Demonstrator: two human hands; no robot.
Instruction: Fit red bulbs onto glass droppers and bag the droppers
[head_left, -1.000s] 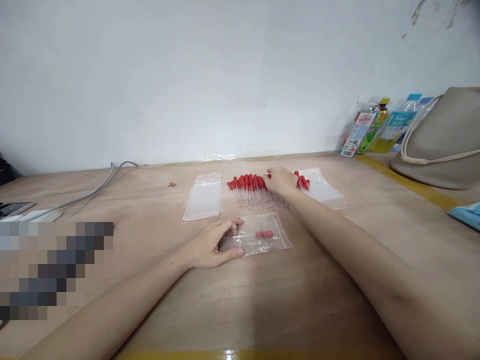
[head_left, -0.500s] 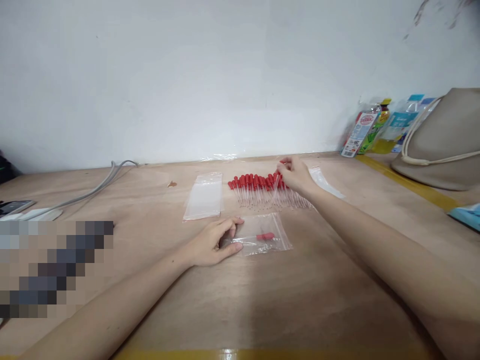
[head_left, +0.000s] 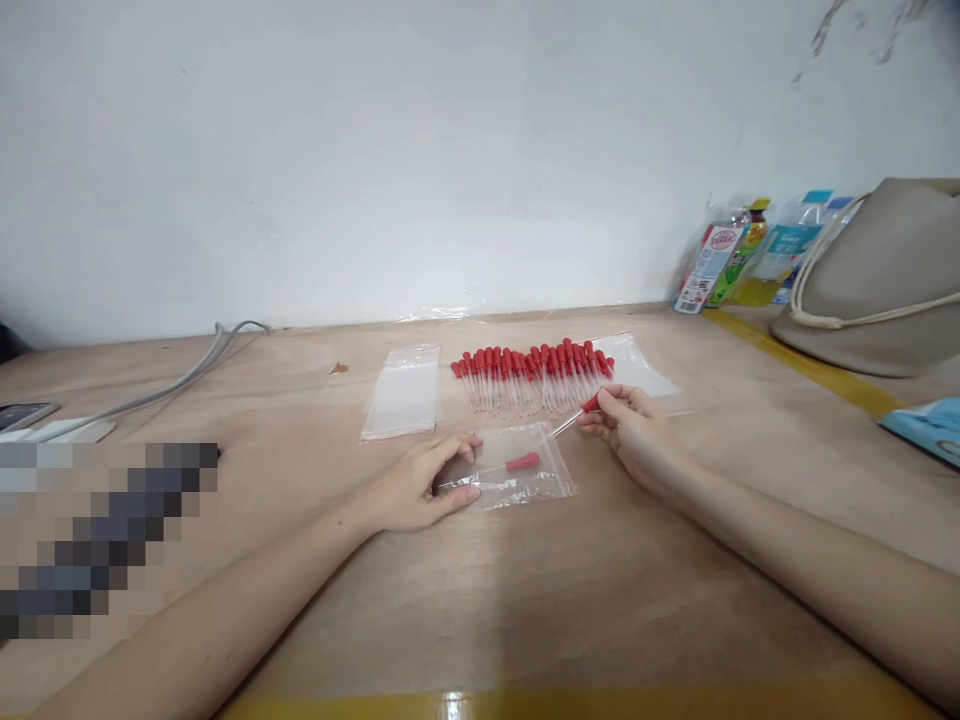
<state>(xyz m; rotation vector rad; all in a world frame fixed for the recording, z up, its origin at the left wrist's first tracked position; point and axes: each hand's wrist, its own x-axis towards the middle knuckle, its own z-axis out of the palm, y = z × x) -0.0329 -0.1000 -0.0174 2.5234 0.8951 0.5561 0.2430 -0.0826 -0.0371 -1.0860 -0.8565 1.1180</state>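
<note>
A clear zip bag lies flat on the wooden table, its zip end toward the right. Inside it is one dropper with a red bulb. My left hand holds the bag's left end down, curled fingers at the far edge and thumb at the near edge. Between the fingertips of my right hand is the red bulb of a second dropper. Its clear tube slants down to the left, with the tip by the bag's open end. Farther back lies a row of red-bulbed droppers, tubes toward me.
A stack of flat zip bags lies left of the row; another clear bag is behind its right end. Bottles and a carton stand by the wall beside a beige bag. A grey cable crosses the left side.
My right hand has come from the dropper row toward me, carrying one dropper to the zip bag's right end. My left hand stays on the bag.
</note>
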